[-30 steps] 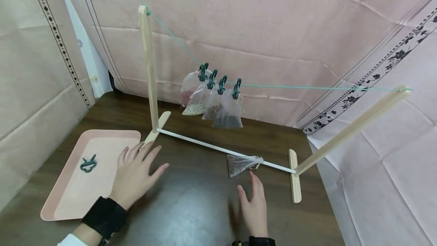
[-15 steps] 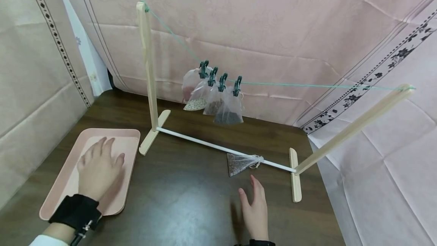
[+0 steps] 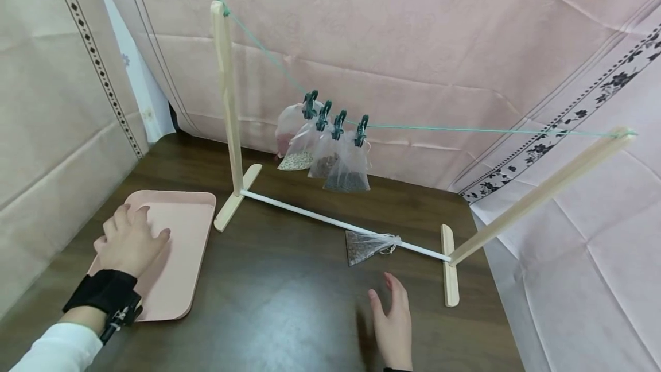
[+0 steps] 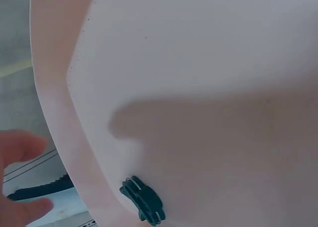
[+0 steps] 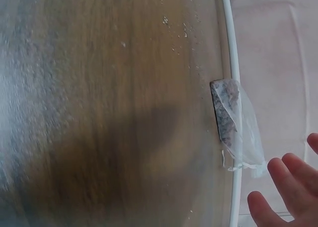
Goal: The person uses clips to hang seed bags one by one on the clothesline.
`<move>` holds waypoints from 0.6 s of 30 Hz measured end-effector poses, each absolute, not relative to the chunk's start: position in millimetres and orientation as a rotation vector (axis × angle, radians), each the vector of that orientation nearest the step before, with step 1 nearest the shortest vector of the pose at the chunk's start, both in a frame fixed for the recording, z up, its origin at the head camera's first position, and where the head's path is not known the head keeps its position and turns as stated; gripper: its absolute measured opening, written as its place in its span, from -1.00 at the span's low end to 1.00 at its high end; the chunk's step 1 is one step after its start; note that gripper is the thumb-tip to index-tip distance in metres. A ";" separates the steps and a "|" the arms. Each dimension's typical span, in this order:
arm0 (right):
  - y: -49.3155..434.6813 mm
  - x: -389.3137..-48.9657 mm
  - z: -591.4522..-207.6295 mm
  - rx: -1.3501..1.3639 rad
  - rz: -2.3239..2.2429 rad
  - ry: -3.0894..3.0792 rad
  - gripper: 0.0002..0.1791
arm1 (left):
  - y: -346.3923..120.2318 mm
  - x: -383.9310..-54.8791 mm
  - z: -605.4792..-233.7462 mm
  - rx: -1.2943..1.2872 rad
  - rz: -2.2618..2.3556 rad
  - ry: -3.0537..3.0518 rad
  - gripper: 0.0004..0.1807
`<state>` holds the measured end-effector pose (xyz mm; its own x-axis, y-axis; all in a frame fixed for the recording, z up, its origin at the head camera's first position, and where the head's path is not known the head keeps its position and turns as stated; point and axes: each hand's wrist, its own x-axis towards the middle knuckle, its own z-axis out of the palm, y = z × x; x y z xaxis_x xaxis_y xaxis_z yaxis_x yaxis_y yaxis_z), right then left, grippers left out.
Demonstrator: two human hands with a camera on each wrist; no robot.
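My left hand (image 3: 128, 241) hovers over the left part of the pink tray (image 3: 178, 257), fingers spread and slightly bent. A dark green clip (image 4: 143, 200) lies in the tray near its edge in the left wrist view, apart from the fingers; the hand hides it in the head view. My right hand (image 3: 395, 323) is held above the table with fingers loosely bent and nothing in it. Just beyond its fingertips, a small mesh drawstring bag (image 3: 361, 247) with grainy dark filling lies against the white rod (image 3: 304, 212).
Wooden posts (image 3: 229, 96) hold up a green string (image 3: 465, 129). Several filled mesh bags (image 3: 347, 174) hang from it by dark green clips (image 3: 361, 131). Pale cloth (image 3: 413, 45) encloses the brown table (image 3: 268, 291). Tiny crumbs (image 5: 165, 20) are scattered on the tabletop.
My left hand has moved left from beside the post's foot to over the tray, covering the clip in the head view. My right hand has drawn back slightly from the bag.
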<state>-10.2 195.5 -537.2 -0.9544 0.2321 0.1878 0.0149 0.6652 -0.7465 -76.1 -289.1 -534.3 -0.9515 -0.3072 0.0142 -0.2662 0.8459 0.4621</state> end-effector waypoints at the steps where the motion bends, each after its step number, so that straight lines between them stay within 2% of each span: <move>1: 196.5 -9.8 -537.0 -0.199 1.168 -2.608 -0.46 | -290.1 -77.5 -534.5 0.456 -0.715 -2.957 -0.18; 11: 200.4 -11.4 -536.4 -0.198 1.156 -2.594 -0.47 | -299.1 -84.0 -541.6 0.458 -0.688 -3.277 -0.09; 14: 200.4 -11.5 -536.8 -0.207 1.159 -2.604 -0.47 | -301.8 -83.3 -543.6 0.409 -0.680 -3.340 -0.14; 18: 201.2 -12.0 -537.1 -0.218 1.167 -2.608 -0.47 | -302.0 -81.4 -543.9 0.342 -0.641 -3.363 -0.32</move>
<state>-12.0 201.2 -537.1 -0.9509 0.2468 0.1868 0.0251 0.6631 -0.7481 -81.4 -302.0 -543.9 -0.9364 -0.1352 -0.3239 -0.2450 0.9127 0.3271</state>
